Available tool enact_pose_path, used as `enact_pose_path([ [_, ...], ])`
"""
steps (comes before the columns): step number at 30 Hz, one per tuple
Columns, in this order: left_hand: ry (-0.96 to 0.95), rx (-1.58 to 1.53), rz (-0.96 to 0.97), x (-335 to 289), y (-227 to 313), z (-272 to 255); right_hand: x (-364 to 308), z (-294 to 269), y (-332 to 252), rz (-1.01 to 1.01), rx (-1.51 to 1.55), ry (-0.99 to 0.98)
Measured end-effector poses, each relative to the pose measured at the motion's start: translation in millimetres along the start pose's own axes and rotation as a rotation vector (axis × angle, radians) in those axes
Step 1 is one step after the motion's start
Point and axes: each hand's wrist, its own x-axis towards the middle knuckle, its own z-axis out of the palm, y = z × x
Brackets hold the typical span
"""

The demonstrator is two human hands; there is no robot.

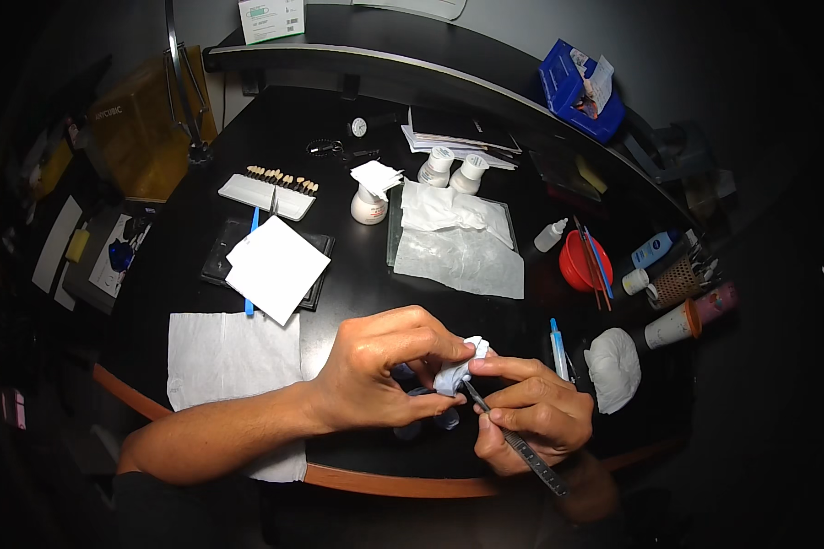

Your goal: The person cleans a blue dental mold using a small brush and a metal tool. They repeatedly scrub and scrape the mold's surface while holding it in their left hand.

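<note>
Desk: black curved desk point(357, 293) with a wooden front edge, carrying everything below.
Paper towel: large white sheet point(233, 361) at the front-left edge, partly under the left forearm.
Clear sheet: a crumpled plastic sheet point(458, 261) with a white tissue on it, mid-desk toward the back.
White card: square white paper point(276, 267) lying on a dark tray, left of centre.
Shade guide: white holder with a row of tooth samples point(267, 194), back-left.
Red cup: small red bowl point(584, 261) with thin sticks in it, near the right edge.
Left hand: left hand point(380, 371) at the front edge, fingers closed around a dark object and pinching a small white lump.
White lump: white lump point(458, 366) held just above the front edge, between both hands.
Right hand: right hand point(533, 412) closed in a pen grip on a thin metal tool.
Tool: metal tool point(520, 446), its tip touching the white lump.
</note>
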Motion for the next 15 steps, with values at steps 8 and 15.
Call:
enact_pose_path([
  [8, 0.005, 0.011, 0.003, -1.4, 1.5, 0.5, 1.3, -0.6, 0.2, 0.034, 0.044, 0.036],
  [15, 0.001, 0.031, 0.02, -0.6, 1.0, 1.1, 2.2, -1.9, 0.1, 0.047, 0.046, 0.043],
])
